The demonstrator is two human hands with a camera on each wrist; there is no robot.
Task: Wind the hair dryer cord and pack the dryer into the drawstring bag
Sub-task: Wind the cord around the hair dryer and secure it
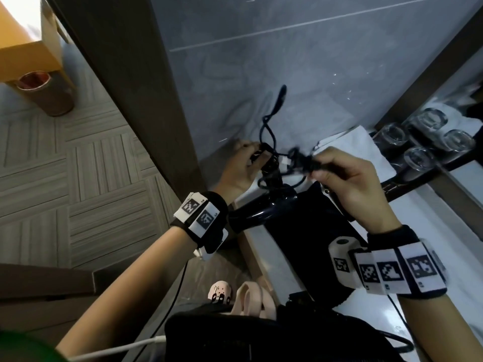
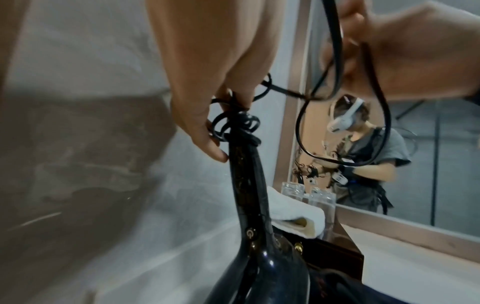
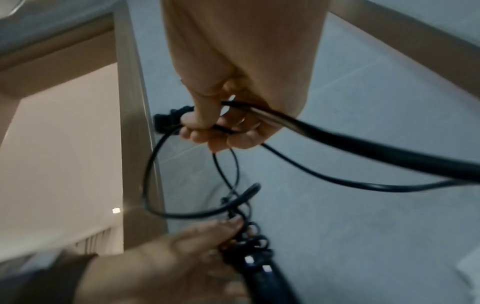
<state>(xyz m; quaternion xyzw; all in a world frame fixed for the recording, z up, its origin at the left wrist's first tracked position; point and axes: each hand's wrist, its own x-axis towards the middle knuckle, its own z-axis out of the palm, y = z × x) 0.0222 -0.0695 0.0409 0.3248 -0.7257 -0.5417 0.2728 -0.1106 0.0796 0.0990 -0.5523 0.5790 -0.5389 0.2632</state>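
Pinching the handle end of the hair dryer (image 1: 264,207), the left hand (image 1: 241,168) is steadying it upright over the dark drawstring bag (image 1: 308,231) while the right hand (image 1: 347,178) is gripping the springy, kink-prone cord (image 3: 363,148); grasping near the handle looks safest.
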